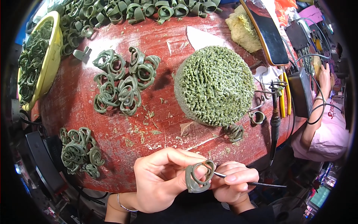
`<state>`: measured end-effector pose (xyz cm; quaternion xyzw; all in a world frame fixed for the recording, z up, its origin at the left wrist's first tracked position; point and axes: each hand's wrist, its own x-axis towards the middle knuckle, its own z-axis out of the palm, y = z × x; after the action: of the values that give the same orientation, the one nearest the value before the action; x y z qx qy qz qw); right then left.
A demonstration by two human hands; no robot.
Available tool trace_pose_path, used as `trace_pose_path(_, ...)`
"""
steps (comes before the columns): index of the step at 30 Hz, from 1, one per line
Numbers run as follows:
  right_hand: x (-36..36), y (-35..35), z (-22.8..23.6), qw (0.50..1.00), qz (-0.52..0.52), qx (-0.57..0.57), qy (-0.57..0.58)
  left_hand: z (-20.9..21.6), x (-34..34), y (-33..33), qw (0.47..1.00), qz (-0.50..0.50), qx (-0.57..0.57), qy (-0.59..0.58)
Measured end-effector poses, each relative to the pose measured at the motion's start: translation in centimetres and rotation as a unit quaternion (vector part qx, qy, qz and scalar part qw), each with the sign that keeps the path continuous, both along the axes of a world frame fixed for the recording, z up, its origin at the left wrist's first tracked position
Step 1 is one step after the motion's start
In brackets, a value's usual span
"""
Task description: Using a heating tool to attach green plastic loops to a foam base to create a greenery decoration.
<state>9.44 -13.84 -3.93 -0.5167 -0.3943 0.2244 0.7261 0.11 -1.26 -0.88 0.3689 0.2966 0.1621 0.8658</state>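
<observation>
Close to the table's near edge, my left hand [156,179] pinches a dark green wax ring [192,183], a thumb tip showing through its loop. Facing it, my right hand [233,183] grips a thin, dark carving tool [270,184] like a pen. The tool's metal tip meets the ring's right side; whether it cuts in cannot be seen. Beyond my hands stands a round block [214,86] with a rough, crumbly green top. Beside its near edge lie a small coiled green piece [235,133] and a single ring [257,117].
Clusters of green rings [119,82] and another pile [80,151] lie on the red table [149,130]. A yellow basin [56,56] of green pieces stands left. Right are a phone [266,33], a corded pen-like tool [275,123], yellow-handled pliers [285,93] and a person in pink [320,138].
</observation>
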Motion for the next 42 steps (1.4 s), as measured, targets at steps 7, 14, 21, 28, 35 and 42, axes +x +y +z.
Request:
trace_pose_path(7,-0.3,0.0,-0.2,1.000,0.002,0.017,0.021,0.0,0.0,0.0,1.000,0.000,0.000,-0.001)
trace_pose_path(14,-0.3,-0.1,-0.1,1.000,0.000,0.006,0.023,0.2,0.3,0.0,1.000,0.007,-0.001,0.008)
trace_pose_path(21,-0.3,-0.1,-0.4,0.999,0.010,0.020,0.023,0.4,0.3,-0.1,1.000,0.005,-0.015,-0.002)
trace_pose_path(28,-0.3,0.3,-0.3,0.999,0.000,0.038,0.023,0.5,0.3,0.1,1.000,-0.001,-0.029,0.012)
trace_pose_path(35,-0.6,-0.4,0.3,0.995,-0.023,-0.016,0.094,0.5,0.4,0.1,0.999,0.006,-0.022,-0.024)
trace_pose_path(42,-0.3,0.1,1.6,0.985,-0.071,-0.104,0.120,0.6,0.0,0.7,0.961,-0.157,0.225,-0.026)
